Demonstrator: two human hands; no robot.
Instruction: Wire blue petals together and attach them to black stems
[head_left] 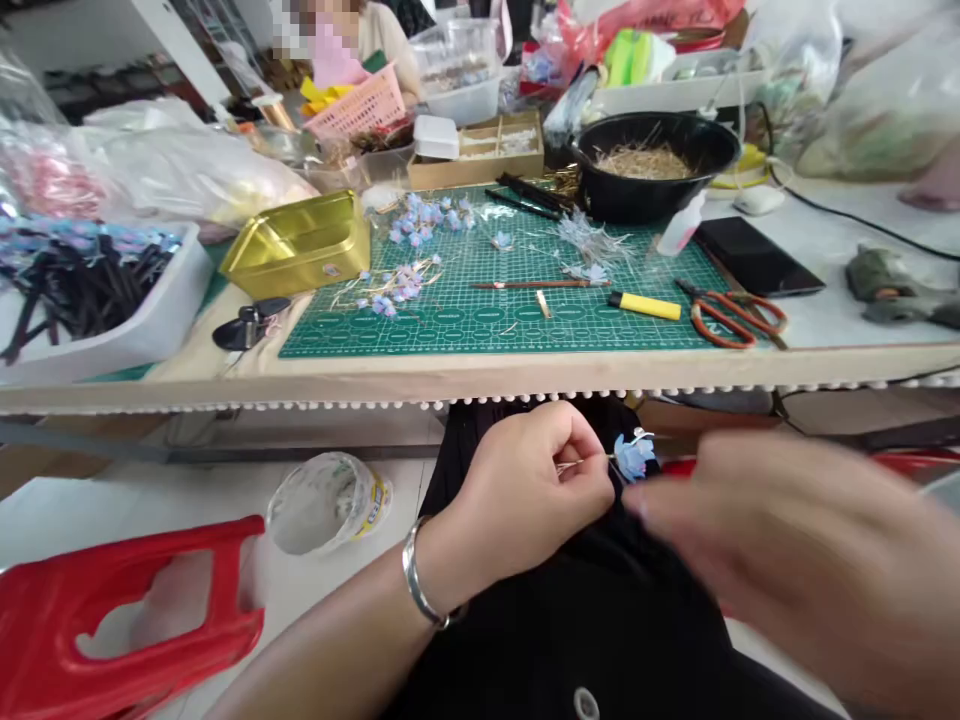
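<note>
Blue flower (634,455); green gridded cutting mat (465,310); gold tin (300,243); black bowl (654,165); orange-handled scissors (731,315); red stool (120,620); pink basket (358,103).

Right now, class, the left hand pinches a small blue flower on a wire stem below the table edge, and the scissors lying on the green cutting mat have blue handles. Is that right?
Not quite. The scissors have orange-red handles, not blue, as the head view shows. The rest holds: the left hand pinches the small blue flower by its wire stem below the table edge, and the scissors lie on the green cutting mat.

Small blue fabric flower (634,455) on thin wire stem, over lap
</note>
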